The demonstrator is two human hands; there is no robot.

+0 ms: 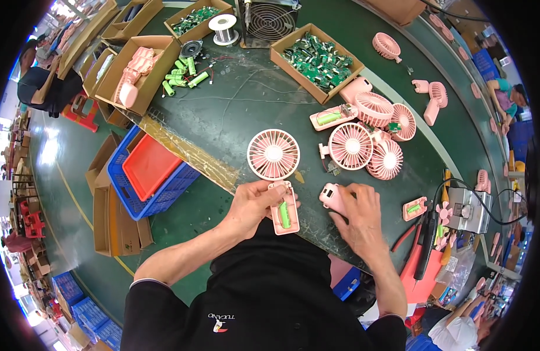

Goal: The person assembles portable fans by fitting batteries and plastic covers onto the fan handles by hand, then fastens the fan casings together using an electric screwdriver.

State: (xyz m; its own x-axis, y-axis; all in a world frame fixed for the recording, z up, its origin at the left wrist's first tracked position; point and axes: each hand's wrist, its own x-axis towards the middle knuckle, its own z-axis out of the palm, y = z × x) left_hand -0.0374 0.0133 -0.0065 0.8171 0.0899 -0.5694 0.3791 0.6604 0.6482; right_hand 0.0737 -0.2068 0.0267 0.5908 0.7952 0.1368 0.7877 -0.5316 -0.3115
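Observation:
My left hand (249,207) grips a pink handheld fan (274,154) by its handle. That handle lies uncovered, with a green battery cell (284,214) inside it. Just to the right, my right hand (359,216) has its fingers closed round a pink handle cover (333,199) with small dark openings at one end. The cover is apart from the fan, close to the bench's near edge. Beyond my right hand lies a pile of pink fans (350,146), and beside it an opened handle (334,118) with a green cell.
A cardboard box of green circuit boards (356,65) stands at the back. Loose green cells (177,76), a solder spool (224,29) and a box of pink parts (100,93) are at far left. At right are a black-handled tool (427,245) and its cable. A blue crate (135,202) is beside the bench.

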